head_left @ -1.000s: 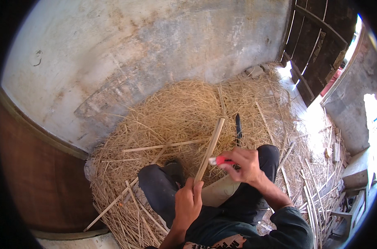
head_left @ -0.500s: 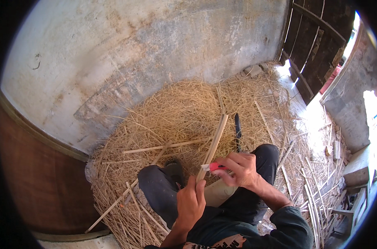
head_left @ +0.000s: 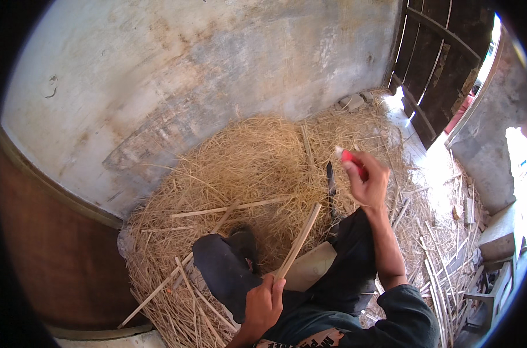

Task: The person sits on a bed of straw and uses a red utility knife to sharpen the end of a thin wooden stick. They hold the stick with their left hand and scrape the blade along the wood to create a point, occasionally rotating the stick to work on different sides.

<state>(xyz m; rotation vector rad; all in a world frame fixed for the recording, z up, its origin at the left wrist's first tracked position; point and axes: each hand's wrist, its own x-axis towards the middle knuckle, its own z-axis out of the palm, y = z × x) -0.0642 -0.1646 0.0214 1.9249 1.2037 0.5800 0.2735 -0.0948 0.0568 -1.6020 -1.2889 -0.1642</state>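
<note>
Item: heap of straw-coloured shavings (head_left: 240, 156), spread over the floor. By my reckoning, plenty of cutting is done.

Item: long loose strip (head_left: 228, 207), lying across the heap, out of hand.

Item: pale strip (head_left: 298, 242), slim, perhaps more than one piece; I cannot tell from here. Lower end wrapped in the fingers of my left hand (head_left: 264, 301); the rest slants up and rightward, bare. I judge it in progress; how much remains on it, I cannot make out.

Item: dark blade-like tool (head_left: 331, 180), lying on the heap beyond the strip's free end, untouched.

Item: small red tool (head_left: 347, 156), pale-tipped, pinched in the fingers of my right hand (head_left: 368, 180), raised well apart from the pale strip.
</note>
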